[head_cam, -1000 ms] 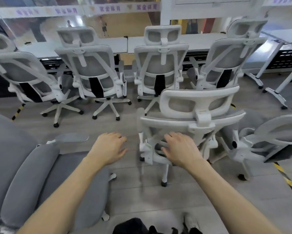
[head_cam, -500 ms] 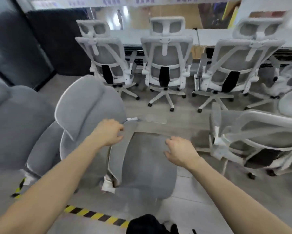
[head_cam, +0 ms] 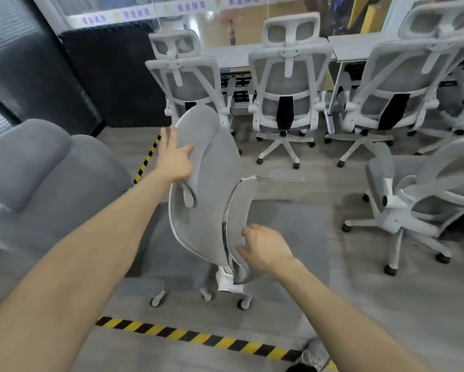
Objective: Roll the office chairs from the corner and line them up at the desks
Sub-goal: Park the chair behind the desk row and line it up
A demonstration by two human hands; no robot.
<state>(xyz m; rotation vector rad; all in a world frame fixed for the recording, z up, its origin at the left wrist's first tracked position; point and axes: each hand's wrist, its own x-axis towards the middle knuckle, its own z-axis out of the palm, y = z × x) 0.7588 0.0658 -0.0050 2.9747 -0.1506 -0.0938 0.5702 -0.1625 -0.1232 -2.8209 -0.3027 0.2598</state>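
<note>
At frame centre, the left hand [head_cam: 175,157] lies flat with fingers spread on the padded grey headrest of the chair [head_cam: 209,189]. The right hand [head_cam: 265,248], loosely open, touches the backrest's curved edge (white plastic trim); mesh-backed chairs [head_cam: 288,84] line the desks [head_cam: 359,47] above.

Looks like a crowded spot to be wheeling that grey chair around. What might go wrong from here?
The left hand lies on the grey chair with straight fingers, and the right hand is near its edge without a clear grip, so it may swivel or roll off course.

A white chair stands loose close on the right; the two could bump.

The row at the desks looks full ahead, so finding a slot may be awkward.
</note>
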